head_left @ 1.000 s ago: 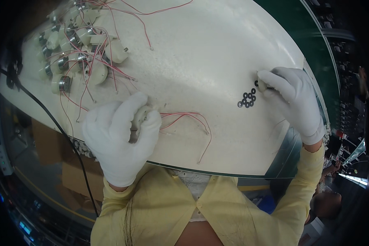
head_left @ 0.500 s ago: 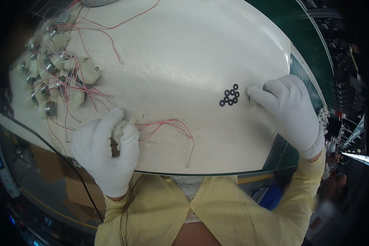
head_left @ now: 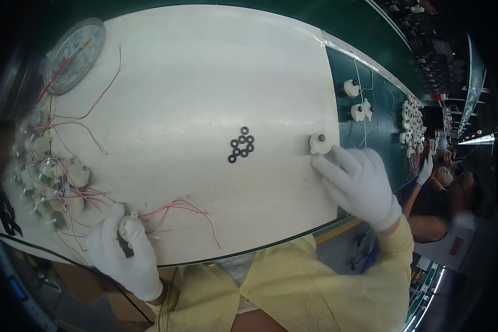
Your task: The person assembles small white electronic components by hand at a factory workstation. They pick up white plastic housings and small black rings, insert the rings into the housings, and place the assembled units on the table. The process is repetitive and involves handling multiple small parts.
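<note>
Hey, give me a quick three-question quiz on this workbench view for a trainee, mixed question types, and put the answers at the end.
1. Multiple choice: which of these is nearest to the fingertips of the right gloved hand?
A) the round clear dish
B) a white plastic housing with a dark knob
C) the black cable
2. True or false: the left gloved hand is closer than the right one to the heap of wired motors.
3. Fill in the blank: near the middle of the white work surface lies a cluster of small black ____.

Key: 1. B; 2. True; 3. rings.
</note>
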### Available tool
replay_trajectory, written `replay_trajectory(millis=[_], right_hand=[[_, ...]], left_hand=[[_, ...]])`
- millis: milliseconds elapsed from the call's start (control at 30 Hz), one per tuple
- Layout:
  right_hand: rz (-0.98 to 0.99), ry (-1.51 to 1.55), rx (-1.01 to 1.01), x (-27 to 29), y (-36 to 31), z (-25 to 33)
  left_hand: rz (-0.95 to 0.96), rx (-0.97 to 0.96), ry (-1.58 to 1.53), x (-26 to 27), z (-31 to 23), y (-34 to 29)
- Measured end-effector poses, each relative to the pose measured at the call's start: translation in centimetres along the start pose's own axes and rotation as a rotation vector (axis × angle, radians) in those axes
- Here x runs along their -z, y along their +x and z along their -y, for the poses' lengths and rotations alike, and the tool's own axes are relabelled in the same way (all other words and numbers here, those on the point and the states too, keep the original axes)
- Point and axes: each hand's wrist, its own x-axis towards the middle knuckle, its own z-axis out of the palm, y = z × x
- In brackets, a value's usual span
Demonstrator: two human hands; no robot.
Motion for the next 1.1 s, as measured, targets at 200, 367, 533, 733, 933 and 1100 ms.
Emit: replay_trajectory(millis=[200, 367, 533, 733, 933, 1100], right_hand=[[-0.220, 0.098, -0.112, 2.2, 0.6, -0.7], [-0.202, 0.007, -0.051, -2.0, 3.6, -2.0], [-0.301, -0.142, -0.111, -5.2, 4.5, -5.2], [-0.412, -0.094, -0.274, -5.6, 4.1, -8.1], [-0.402, 0.090, -0.363, -7.0, 4.9, -9.3], [-0.400, 0.159, -0.300, -7.4, 4.1, -10.4]], left_hand=[[-0.013, -0.021, -0.009, 0.0, 0.0, 0.1], [-0.067, -0.099, 0.033, -0.1, 0.1, 0.2], [-0.036, -0.008, 0.008, -0.1, -0.5, 0.3], [-0.064, -0.034, 0.009, -0.3, 0.0, 0.1], [-0.062, -0.007, 0.004, -0.3, 0.1, -0.1], [-0.090, -0.054, 0.020, -0.3, -0.1, -0.1]])
